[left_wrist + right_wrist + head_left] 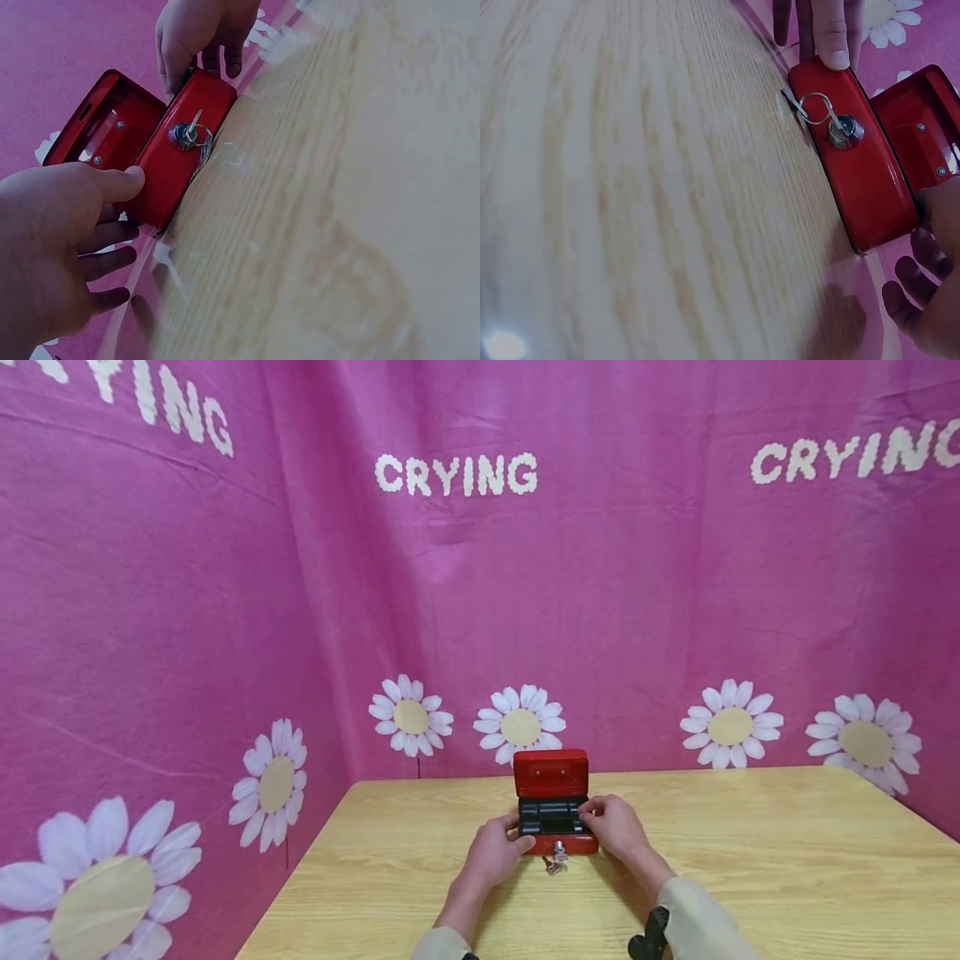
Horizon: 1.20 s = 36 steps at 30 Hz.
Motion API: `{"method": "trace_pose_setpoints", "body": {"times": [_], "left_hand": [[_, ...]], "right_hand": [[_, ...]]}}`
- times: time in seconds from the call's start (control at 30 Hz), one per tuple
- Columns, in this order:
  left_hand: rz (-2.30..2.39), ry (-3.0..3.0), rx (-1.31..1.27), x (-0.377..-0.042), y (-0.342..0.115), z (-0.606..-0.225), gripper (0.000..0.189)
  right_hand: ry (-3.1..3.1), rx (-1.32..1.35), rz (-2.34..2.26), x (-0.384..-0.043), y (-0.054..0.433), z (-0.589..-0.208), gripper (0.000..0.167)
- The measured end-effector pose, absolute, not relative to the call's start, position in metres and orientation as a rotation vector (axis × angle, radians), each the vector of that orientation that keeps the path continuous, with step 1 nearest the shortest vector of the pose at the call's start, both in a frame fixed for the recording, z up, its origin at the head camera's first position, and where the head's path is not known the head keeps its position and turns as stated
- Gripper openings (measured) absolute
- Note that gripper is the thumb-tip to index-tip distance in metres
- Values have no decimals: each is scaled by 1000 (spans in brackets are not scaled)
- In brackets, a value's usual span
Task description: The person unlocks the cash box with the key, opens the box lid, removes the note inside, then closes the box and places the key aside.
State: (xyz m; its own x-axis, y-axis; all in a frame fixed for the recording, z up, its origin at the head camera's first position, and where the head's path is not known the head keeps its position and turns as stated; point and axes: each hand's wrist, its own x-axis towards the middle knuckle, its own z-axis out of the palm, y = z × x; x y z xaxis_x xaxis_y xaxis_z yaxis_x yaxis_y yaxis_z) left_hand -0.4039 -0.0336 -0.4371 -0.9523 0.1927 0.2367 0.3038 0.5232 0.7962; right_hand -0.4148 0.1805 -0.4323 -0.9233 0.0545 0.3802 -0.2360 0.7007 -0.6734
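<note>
While the head view shows the red box [551, 785] open on the table [750, 835], left hand [495, 852] gripping its side, right hand [615, 827] at the interior, grip undeterminable, the left-wrist view suggests stiff, slick metal, and the right-wrist view favours side holds.

I see a bench [757, 839] with a pale, wood-grained top, rounded at its far left corner. Directly on it I have one red box [581, 844], base down, lid [551, 777] raised. I can't tell whether the keys [553, 866] at its front touch the bench.
</note>
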Motion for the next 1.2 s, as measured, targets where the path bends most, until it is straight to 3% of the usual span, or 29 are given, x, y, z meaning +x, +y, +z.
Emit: {"method": "trace_pose_setpoints", "body": {"times": [0.47, 1.2], "left_hand": [[-1379, -2686, -299, -402, -31, -436, 44], [-1453, -2651, -347, -407, -32, -439, 42]], "right_hand": [[-2528, 123, 1117, -418, 183, -435, 11], [-2490, 60, 1120, -420, 179, -432, 11]]}}
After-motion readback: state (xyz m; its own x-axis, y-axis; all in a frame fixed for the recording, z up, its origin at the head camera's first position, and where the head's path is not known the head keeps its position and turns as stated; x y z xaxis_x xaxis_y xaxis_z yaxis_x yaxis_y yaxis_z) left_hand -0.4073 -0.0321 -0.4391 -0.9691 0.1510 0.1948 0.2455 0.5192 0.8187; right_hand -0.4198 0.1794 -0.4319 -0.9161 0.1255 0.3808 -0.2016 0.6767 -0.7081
